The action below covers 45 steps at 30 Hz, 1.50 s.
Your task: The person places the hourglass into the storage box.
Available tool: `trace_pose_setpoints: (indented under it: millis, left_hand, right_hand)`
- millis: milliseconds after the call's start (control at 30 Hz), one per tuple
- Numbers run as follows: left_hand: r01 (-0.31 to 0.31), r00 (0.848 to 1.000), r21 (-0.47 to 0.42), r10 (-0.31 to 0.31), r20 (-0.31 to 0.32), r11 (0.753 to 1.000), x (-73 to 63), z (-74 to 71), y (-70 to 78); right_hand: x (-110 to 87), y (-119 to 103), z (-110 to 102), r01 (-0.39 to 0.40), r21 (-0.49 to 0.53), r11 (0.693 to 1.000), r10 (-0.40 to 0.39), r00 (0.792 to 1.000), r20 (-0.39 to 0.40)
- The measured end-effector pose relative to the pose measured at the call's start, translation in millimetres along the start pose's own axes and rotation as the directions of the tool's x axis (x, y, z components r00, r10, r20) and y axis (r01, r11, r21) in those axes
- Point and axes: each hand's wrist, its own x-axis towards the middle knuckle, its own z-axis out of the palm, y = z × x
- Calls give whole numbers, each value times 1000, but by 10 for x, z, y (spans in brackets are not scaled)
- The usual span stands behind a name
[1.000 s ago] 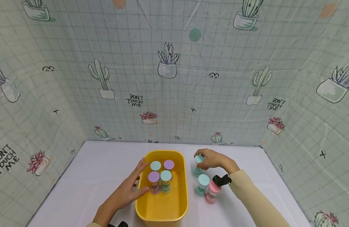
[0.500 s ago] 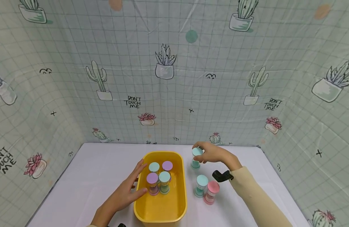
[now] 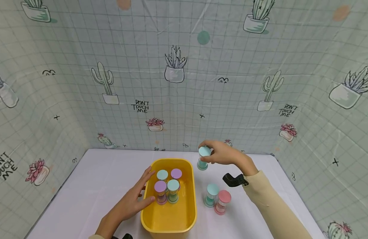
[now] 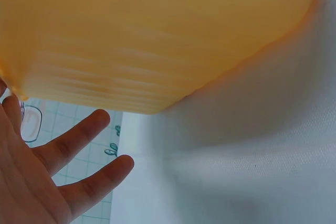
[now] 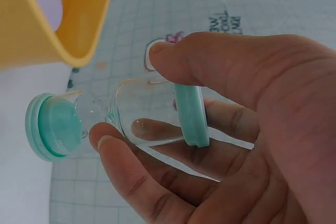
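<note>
My right hand (image 3: 223, 153) grips an hourglass sand timer (image 5: 142, 111) with mint-green caps, thumb on one side of the glass and fingers on the other. In the head view it hangs above the table's far part, right of a yellow bin (image 3: 190, 199). Teal sand lies in its lower bulb. My left hand (image 3: 131, 199) rests at the bin's left rim with fingers spread and fairly straight. Inside the bin stand two purple-capped timers, the nearer purple timer (image 3: 161, 192) beside a mint timer (image 3: 173, 191), plus another mint timer (image 3: 162, 174) behind.
On the table right of the bin, a mint-capped timer (image 3: 211, 195) and a pink-capped timer (image 3: 223, 201) stand upright side by side. White cloth (image 3: 249, 212) covers the table. A cactus-print curtain (image 3: 184, 99) rises behind and along both sides.
My right hand has lifted the mint timer and carried it up, away from the other two and slightly left. My left hand has stayed at the bin's rim.
</note>
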Motion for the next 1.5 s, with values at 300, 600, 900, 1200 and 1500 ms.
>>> trace_pose_setpoints:
  millis: [300, 600, 900, 1200, 1500]
  left_hand:
    - [0, 1000, 1, 0, -4, 1000, -2, 3, 1]
    - [6, 1000, 25, -7, 14, 1000, -23, -11, 6]
    - [9, 994, 128, -23, 107, 992, -13, -142, 56]
    - [-30, 983, 192, -5, 182, 981, 9, -318, 74]
    - [-18, 985, 241, -24, 170, 970, 1, -373, 80]
  right_hand:
    - [20, -275, -11, 87, -34, 996, -88, 996, -22]
    - [51, -540, 148, 186, -78, 979, -184, 982, 36]
    - [75, -705, 338, 252, -58, 966, -245, 963, 110]
    - [144, -826, 495, 273, -23, 962, -262, 943, 203]
    - [202, -877, 732, 284, -27, 959, -266, 924, 273]
